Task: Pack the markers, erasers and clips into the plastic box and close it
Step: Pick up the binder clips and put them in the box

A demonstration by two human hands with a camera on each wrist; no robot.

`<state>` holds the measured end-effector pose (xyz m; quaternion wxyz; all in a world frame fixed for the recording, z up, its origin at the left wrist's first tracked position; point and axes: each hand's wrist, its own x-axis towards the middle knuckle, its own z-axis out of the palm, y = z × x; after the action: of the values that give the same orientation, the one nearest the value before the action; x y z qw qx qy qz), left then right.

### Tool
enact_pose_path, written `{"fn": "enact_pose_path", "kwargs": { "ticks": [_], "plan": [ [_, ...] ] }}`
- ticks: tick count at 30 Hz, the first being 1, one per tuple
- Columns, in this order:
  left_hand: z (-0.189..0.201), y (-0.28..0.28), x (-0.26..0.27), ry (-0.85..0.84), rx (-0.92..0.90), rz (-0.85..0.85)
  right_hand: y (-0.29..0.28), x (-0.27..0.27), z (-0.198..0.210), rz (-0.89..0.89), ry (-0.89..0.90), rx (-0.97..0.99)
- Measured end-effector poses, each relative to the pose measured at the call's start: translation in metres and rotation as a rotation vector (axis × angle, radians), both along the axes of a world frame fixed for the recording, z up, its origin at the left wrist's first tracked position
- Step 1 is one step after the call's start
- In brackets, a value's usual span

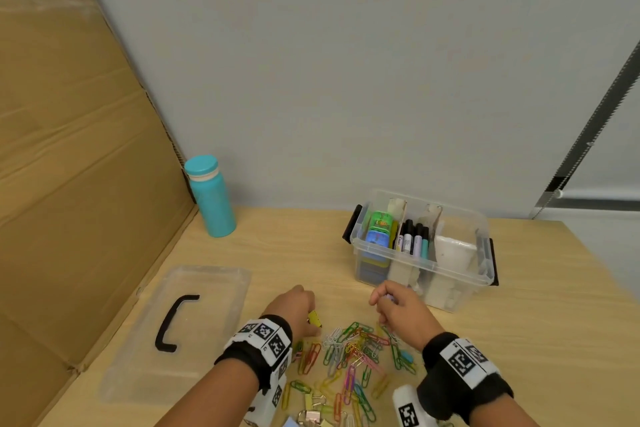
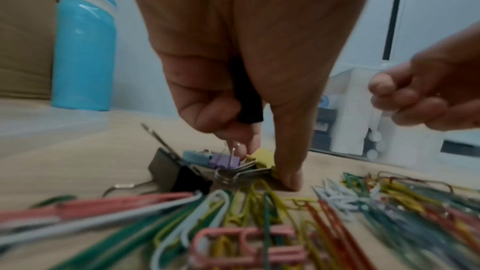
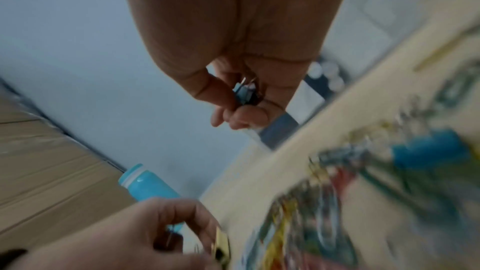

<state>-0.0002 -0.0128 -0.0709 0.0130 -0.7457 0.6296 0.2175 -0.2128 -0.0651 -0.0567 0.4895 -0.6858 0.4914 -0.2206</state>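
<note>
The clear plastic box (image 1: 484, 236) stands open at the back right, with green and blue erasers (image 1: 378, 230) in its left section and markers (image 1: 414, 239) in the middle one. A heap of coloured paper clips (image 1: 356, 354) lies between my hands. My left hand (image 1: 304, 310) rests on the table and grips a bunch of binder clips (image 2: 221, 163), black, blue, purple and yellow. My right hand (image 1: 388, 305) hovers just in front of the box, its fingers (image 3: 246, 117) curled around a blue binder clip (image 3: 244, 92).
The box's clear lid (image 1: 145, 357) with a black handle lies flat at the left. A teal bottle (image 1: 211, 198) stands at the back left beside a cardboard wall (image 1: 69, 149). More binder clips (image 1: 311, 416) lie near the table's front edge.
</note>
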Motion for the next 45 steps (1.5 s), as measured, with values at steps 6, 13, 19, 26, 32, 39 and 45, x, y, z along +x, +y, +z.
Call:
{"fn": "enact_pose_path", "kwargs": {
  "ticks": [6, 13, 19, 26, 32, 39, 45],
  "plan": [
    [0.004, 0.012, -0.003, 0.246, -0.17, 0.033, -0.032, -0.052, 0.095, -0.151, -0.093, -0.411],
    [0.012, 0.026, -0.023, 0.316, -0.286, 0.022, -0.139, -0.082, 0.104, -0.181, 0.383, -0.266],
    [0.021, 0.028, -0.04, 0.359, -0.364, -0.008, -0.124, -0.097, 0.09, -0.157, 0.378, -0.294],
    [0.065, 0.008, -0.085, 0.366, -0.466, -0.121, -0.072, -0.123, 0.025, -0.259, 0.332, -0.516],
    [0.108, -0.077, -0.162, 0.131, -0.584, -0.26, -0.066, -0.116, -0.002, -0.261, 0.193, -0.533],
    [0.117, -0.166, -0.215, -0.086, -0.44, -0.212, -0.063, -0.117, 0.002, -0.253, 0.222, -0.553],
    [0.103, -0.183, -0.209, 0.123, -0.217, -0.193, -0.063, -0.118, 0.007, -0.245, 0.232, -0.548]
  ]
}}
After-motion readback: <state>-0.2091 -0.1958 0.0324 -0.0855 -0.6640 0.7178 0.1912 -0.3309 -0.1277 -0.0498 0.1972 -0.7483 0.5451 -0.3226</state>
